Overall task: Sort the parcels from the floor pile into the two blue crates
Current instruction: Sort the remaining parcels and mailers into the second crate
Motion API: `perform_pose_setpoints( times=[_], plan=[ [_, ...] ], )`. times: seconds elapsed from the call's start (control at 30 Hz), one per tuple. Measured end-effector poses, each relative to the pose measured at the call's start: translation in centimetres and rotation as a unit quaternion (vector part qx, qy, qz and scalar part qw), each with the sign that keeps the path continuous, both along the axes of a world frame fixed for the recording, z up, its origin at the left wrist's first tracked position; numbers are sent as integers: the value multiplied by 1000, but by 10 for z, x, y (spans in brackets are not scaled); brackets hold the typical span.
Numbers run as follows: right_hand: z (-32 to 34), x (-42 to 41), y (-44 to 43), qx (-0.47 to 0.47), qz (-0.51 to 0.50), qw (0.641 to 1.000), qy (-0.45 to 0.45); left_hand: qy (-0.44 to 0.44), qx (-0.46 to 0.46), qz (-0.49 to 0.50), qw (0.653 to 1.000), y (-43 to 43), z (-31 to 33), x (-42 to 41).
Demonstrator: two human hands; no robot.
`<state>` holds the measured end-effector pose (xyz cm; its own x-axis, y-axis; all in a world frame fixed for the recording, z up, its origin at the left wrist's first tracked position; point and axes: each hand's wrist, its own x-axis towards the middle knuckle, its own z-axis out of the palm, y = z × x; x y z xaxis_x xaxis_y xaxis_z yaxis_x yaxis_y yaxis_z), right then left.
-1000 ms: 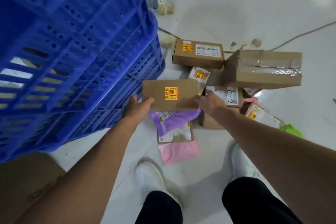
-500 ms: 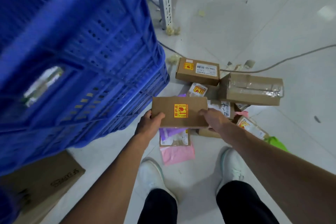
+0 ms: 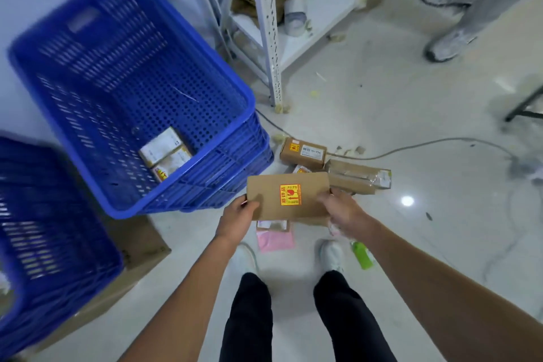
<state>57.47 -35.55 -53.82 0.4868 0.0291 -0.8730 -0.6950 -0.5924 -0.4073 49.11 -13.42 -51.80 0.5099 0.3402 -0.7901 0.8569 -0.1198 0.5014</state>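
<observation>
I hold a flat brown cardboard parcel (image 3: 289,197) with a yellow and red sticker over the floor pile. My left hand (image 3: 236,219) grips its left edge and my right hand (image 3: 342,209) grips its right edge. Left of the parcel stands a blue crate (image 3: 205,56) with two small boxes (image 3: 166,154) in its near corner. A second blue crate (image 3: 53,232) sits at the far left, its inside hidden. On the floor behind the parcel lie a labelled brown box (image 3: 304,153) and a taped carton (image 3: 358,176). A pink bag (image 3: 274,239) lies under the parcel.
A white metal shelf frame (image 3: 269,26) stands behind the crate. A cable (image 3: 411,147) runs across the floor. Flat cardboard (image 3: 141,247) lies under the crates. A green item (image 3: 363,256) lies by my right shoe. Another person's legs (image 3: 458,9) are at the top right.
The view has risen and pulled back, and the crate's inside shows now. Both hands have lifted the flat parcel higher off the pile.
</observation>
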Motion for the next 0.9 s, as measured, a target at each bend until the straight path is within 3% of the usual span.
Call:
perform_pose_setpoints(
  times=[0.2,0.37,0.77,0.9],
  plan=[
    [91,-19,-25,33,23,999,-31,-11,30,64,997,-23,96,-30],
    [179,-41,-22,85,68,992,-57,-43,0,199,979,-31,157,-72],
    [264,-97,47,123,203,958,-164,-153,20,313,937,11,252,-169],
    [290,-135,76,126,215,946,-207,-189,27,309,932,34,275,-208]
  ],
)
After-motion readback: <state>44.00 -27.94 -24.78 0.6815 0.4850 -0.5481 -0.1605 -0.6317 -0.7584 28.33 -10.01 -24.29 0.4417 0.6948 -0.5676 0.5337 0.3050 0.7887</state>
